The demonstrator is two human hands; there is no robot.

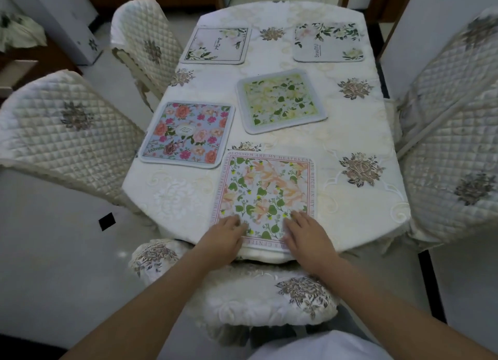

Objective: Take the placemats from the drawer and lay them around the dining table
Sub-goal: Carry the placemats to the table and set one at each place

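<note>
Smoothing peach-floral placemat (265, 195) at worktop (350, 211) edge, my left hand (226, 238) and right hand (310, 237) flat, fingers spread; next, probably shifting the central green placemat (280, 101) to a seat.

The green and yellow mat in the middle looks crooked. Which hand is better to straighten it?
Probably the right hand. The green and yellow mat lies right of the table's middle, ahead of that hand. The left hand would have to cross over. Both now lie flat on the nearest mat.
</note>
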